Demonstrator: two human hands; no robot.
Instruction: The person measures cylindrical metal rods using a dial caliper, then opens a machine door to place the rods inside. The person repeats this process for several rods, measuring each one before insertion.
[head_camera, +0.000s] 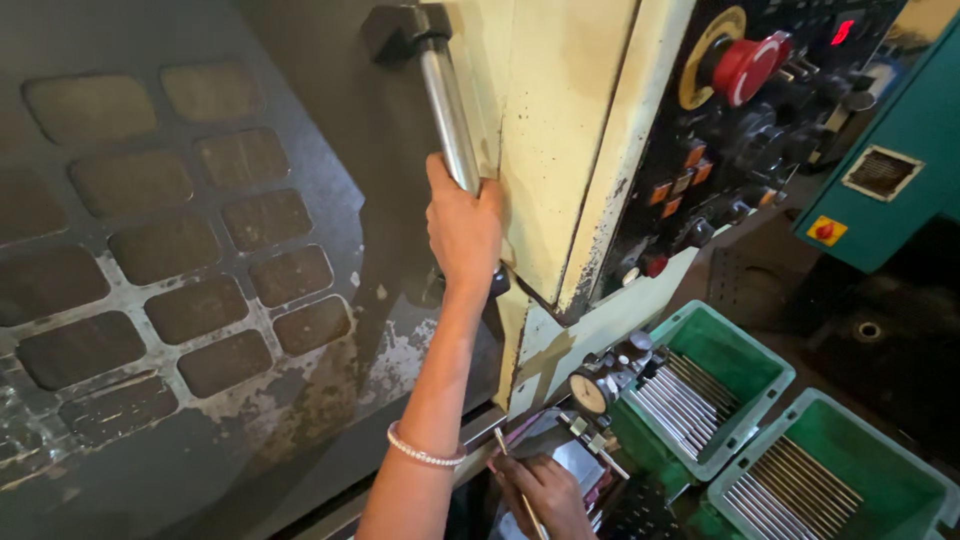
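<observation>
Gripping the polished steel bar handle (452, 115) of the dark grey machine door (180, 260), your left hand (463, 228) has its fingers wrapped tight round the bar's lower end, just beside the cream-painted frame (555, 130), where a pull has good leverage. Your right hand (545, 493), low at the bench's near edge, pinches a thin metal rod (512, 468) between closed fingers, held clear of the door. Beside it stands a round dial gauge (588, 393), and two green plastic bins (745, 375) of similar rods sit within reach. A red mushroom stop button (750, 68) sits on the black control panel above.
</observation>
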